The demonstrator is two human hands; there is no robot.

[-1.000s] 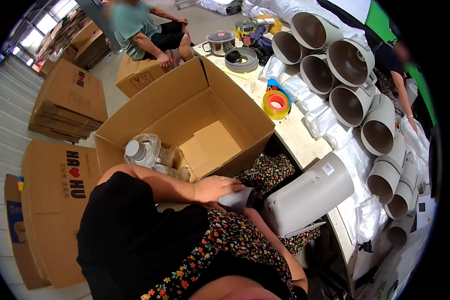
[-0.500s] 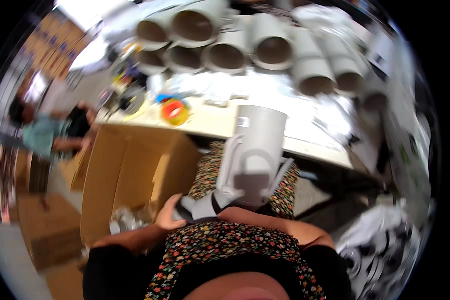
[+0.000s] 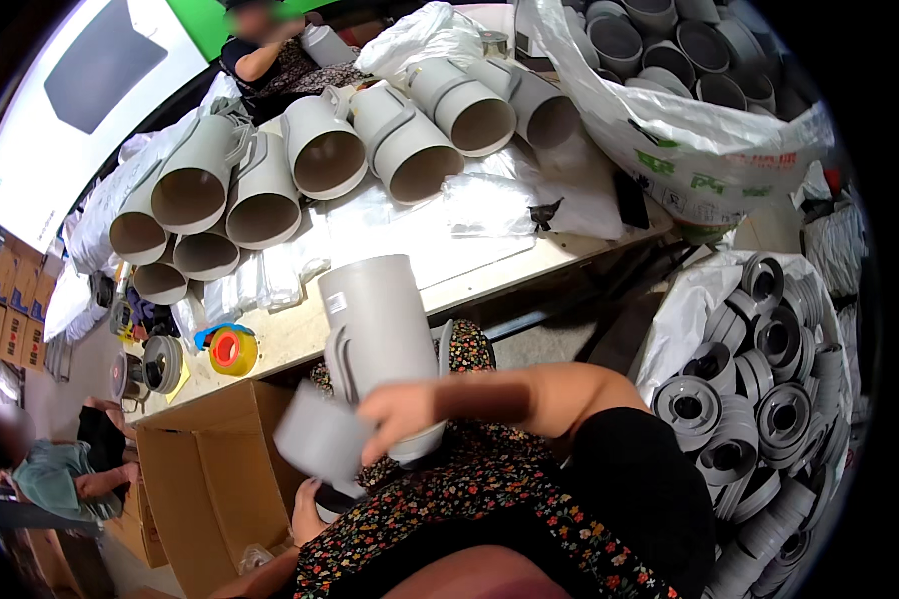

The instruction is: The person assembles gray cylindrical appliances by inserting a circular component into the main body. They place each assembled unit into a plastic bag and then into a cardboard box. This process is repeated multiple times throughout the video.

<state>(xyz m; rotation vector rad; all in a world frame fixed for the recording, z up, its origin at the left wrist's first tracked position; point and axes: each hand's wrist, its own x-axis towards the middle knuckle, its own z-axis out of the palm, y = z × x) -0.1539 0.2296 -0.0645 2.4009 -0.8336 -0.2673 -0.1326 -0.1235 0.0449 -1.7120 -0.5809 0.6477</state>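
Note:
My right hand [image 3: 402, 414], blurred by motion, is closed around the edge of a grey cup-shaped part [image 3: 322, 434]. Just below it, my left hand [image 3: 308, 514] grips a smaller grey and dark piece [image 3: 338, 499], mostly hidden under the cup-shaped part. A large grey jug [image 3: 375, 304] with a side handle rests across my lap, its far end against the table edge. My right forearm passes over its near end. Beside my left hand stands an open cardboard box [image 3: 210, 479], with some clear plastic in it.
Several grey jugs [image 3: 330, 160] lie on the table [image 3: 469, 270] with clear plastic bags. Yellow tape [image 3: 232, 351] sits at its left edge. To the right, a white sack [image 3: 669, 329] holds many grey ring-shaped lids [image 3: 686, 409]; another sack [image 3: 659, 150] holds grey cylinders. Two people work nearby.
The view has swung right, bringing the sacks into sight. My right hand has come out from behind the jug, lifting the cup-shaped part above my left hand.

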